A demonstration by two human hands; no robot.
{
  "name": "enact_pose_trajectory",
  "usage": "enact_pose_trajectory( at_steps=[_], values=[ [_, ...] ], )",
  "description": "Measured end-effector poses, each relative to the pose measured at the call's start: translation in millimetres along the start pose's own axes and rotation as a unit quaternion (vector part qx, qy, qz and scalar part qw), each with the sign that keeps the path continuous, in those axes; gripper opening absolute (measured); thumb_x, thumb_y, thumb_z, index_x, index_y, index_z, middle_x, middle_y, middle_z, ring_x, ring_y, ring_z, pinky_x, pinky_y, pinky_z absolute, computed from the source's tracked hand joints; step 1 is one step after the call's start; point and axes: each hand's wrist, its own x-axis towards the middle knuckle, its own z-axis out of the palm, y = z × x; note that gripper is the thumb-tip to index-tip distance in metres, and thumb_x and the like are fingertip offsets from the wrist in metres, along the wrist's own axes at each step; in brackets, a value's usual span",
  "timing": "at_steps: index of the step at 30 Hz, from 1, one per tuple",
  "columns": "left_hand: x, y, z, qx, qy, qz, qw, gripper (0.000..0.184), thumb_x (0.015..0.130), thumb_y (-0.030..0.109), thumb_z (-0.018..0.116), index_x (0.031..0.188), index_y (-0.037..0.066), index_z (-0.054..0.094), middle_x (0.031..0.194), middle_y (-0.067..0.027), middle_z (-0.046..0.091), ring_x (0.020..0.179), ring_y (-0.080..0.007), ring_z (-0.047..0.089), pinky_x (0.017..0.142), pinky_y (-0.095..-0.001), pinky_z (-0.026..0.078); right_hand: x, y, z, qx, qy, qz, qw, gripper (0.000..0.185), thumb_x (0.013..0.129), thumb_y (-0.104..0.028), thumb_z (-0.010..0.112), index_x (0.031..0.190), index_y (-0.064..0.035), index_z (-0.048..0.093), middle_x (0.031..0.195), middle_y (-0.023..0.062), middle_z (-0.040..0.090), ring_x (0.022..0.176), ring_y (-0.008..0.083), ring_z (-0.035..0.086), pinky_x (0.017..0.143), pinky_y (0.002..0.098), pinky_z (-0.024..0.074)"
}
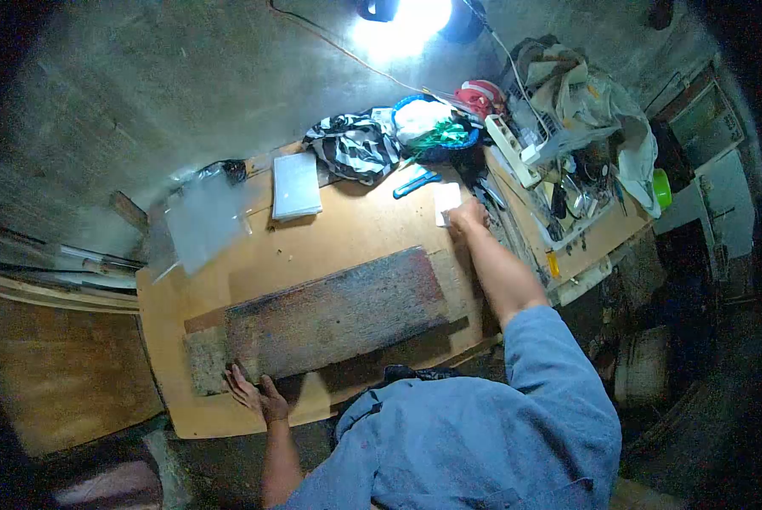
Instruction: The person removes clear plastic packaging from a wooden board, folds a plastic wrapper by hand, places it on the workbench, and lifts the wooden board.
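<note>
A long worn board (338,314), dark with reddish patches at its right end, lies at a slant across the near part of the wooden table. My left hand (258,396) is open at its lower left edge, thumb and fingers apart. Farther off to the right, my right hand (468,218) has its fingers closed at the near edge of a small white card (446,201); the fingertips are partly hidden. Just left of the card lies a blue utility knife (417,184). A stack of white sheets (296,187) sits toward the back of the table.
Clear plastic sheets (203,221) lie at the back left. A black-and-white bag (353,146) and a blue basket (439,153) stand along the wall. On the right are a power strip (512,151) and a tray of tools (581,208). A bright lamp (419,15) hangs above.
</note>
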Motion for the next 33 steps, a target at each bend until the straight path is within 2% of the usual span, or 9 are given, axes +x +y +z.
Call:
enact_pose_trajectory(
  at_steps=[5,7,10,14,19,22,25,29,33],
  values=[
    [1,2,-2,0.019,-0.002,0.016,1.0,0.064,0.092,0.048,0.044,0.142,0.01,0.03,0.147,-0.0189,0.027,0.136,-0.0405,0.021,0.109,-0.0561,0.015,27,6,15,-0.036,-0.022,-0.005,0.999,0.071,0.054,-0.04,0.086,0.108,0.0002,0.064,0.117,0.0182,0.061,0.112,0.0325,0.055,0.099,0.0382,0.0413],
    [1,5,-4,0.021,-0.005,0.006,1.0,0.064,0.092,0.047,0.045,0.142,0.01,0.029,0.147,-0.019,0.027,0.136,-0.0407,0.02,0.109,-0.0558,0.015,42,12,29,-0.059,0.002,-0.043,0.997,0.055,0.056,-0.037,0.086,0.093,-0.0002,0.07,0.103,0.0189,0.067,0.097,0.0284,0.065,0.084,0.0372,0.0507],
    [2,3,-3,0.016,-0.007,0.001,1.0,0.065,0.091,0.045,0.048,0.143,0.01,0.029,0.147,-0.0191,0.027,0.136,-0.0408,0.02,0.11,-0.0553,0.015,58,14,44,-0.063,0.006,-0.048,0.997,0.048,0.055,-0.034,0.087,0.087,-0.0021,0.071,0.096,0.0158,0.069,0.089,0.0265,0.067,0.079,0.037,0.0526],
    [2,5,-3,0.022,0.003,0.002,1.0,0.065,0.091,0.045,0.048,0.142,0.011,0.03,0.146,-0.0192,0.028,0.135,-0.0403,0.021,0.11,-0.055,0.015,88,27,71,-0.015,-0.028,-0.007,0.999,0.05,0.053,-0.035,0.087,0.088,-0.0032,0.071,0.095,0.0137,0.069,0.088,0.0269,0.067,0.078,0.0363,0.0526],
    [3,1,-2,0.024,-0.001,0.011,1.0,0.065,0.09,0.045,0.049,0.141,0.01,0.032,0.146,-0.0189,0.029,0.134,-0.0403,0.022,0.109,-0.0552,0.016,44,3,33,-0.003,0.048,-0.089,0.995,0.045,0.06,-0.026,0.081,0.095,-0.0012,0.069,0.11,0.0186,0.064,0.104,0.0307,0.062,0.088,0.0382,0.0495],
    [5,3,-6,0.023,0.002,0.025,0.999,0.065,0.091,0.045,0.05,0.142,0.01,0.032,0.145,-0.0187,0.029,0.134,-0.0404,0.021,0.109,-0.0558,0.016,46,1,34,-0.026,0.041,-0.041,0.998,0.049,0.062,-0.024,0.079,0.104,-0.0005,0.066,0.115,0.0206,0.061,0.11,0.0333,0.058,0.093,0.0386,0.0471],
    [2,4,-3,0.024,0.001,0.006,1.0,0.065,0.091,0.045,0.05,0.142,0.01,0.031,0.145,-0.0191,0.029,0.134,-0.0409,0.021,0.108,-0.0564,0.017,40,0,23,-0.04,-0.013,-0.047,0.998,0.056,0.062,-0.024,0.078,0.11,0.0,0.064,0.116,0.02,0.061,0.11,0.0345,0.058,0.094,0.0383,0.0466],
    [5,19,-15,0.032,-0.008,-0.001,0.999,0.065,0.09,0.044,0.051,0.142,0.01,0.032,0.145,-0.0205,0.029,0.134,-0.0417,0.021,0.108,-0.0564,0.017,57,11,38,-0.023,0.001,-0.071,0.997,0.061,0.058,-0.03,0.081,0.113,-0.0116,0.061,0.114,0.0175,0.062,0.108,0.0316,0.059,0.091,0.0393,0.0482],
    [5,13,-10,0.009,0.002,0.009,1.0,0.064,0.091,0.044,0.05,0.142,0.01,0.032,0.145,-0.0209,0.028,0.134,-0.0412,0.021,0.108,-0.0558,0.017,41,-1,20,-0.019,-0.032,-0.061,0.997,0.057,0.063,-0.022,0.076,0.115,-0.0069,0.059,0.117,0.0175,0.061,0.111,0.0329,0.058,0.093,0.0392,0.047]
  ],
)
